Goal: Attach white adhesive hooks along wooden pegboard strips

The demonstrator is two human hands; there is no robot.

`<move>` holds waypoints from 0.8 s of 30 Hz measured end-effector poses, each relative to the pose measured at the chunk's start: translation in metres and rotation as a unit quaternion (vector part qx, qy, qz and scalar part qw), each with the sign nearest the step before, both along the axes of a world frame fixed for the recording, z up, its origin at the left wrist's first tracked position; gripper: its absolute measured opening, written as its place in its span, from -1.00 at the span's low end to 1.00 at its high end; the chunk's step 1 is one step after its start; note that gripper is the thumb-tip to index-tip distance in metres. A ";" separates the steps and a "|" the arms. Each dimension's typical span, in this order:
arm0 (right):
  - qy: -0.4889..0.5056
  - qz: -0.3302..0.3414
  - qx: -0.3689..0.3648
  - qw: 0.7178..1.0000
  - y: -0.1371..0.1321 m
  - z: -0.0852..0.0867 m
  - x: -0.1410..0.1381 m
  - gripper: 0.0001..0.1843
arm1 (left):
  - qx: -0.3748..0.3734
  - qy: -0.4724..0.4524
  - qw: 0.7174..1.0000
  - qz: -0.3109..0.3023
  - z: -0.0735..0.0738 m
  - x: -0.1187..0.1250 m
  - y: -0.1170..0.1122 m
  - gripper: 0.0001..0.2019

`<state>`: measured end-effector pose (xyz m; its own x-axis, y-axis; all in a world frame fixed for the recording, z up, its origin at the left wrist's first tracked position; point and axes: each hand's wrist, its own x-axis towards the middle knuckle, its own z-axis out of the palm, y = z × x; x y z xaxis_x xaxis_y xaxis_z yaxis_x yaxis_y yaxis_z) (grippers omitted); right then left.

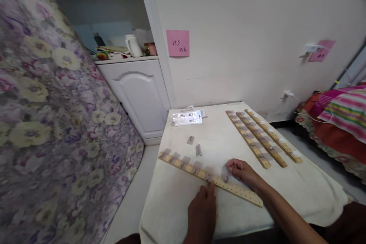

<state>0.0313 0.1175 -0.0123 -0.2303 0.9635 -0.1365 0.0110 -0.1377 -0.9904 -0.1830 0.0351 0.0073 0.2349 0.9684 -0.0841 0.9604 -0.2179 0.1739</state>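
Note:
A wooden strip with rows of small holes lies slantwise on the cloth-covered table. Several clear plastic squares with metal hooks stand along it, one of them a clear hook piece close to my left fingers. My left hand grips the strip's near edge, its fingertips together. Just beyond the strip, my right hand has its fingers curled in a pinch at another clear hook piece; its clear plate is partly hidden by the fingertips. Two loose hook pieces, one a clear square, the other a tilted square, lie behind the strip.
Three similar wooden strips with fittings lie side by side on the table's right. A clear package of hooks is at the back left. A white wall stands behind, a floral curtain at left, a bed at right.

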 end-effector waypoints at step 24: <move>0.052 0.133 -0.075 0.987 0.009 0.018 -0.025 -0.54 | -0.021 0.012 1.000 0.000 0.003 0.001 -0.001 -0.51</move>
<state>0.0059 0.1269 0.0062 -0.4934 0.8375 -0.2346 -0.0350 -0.2886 -0.9568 -0.1821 0.0344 0.0102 0.2329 0.9638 -0.1298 0.9643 -0.2116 0.1594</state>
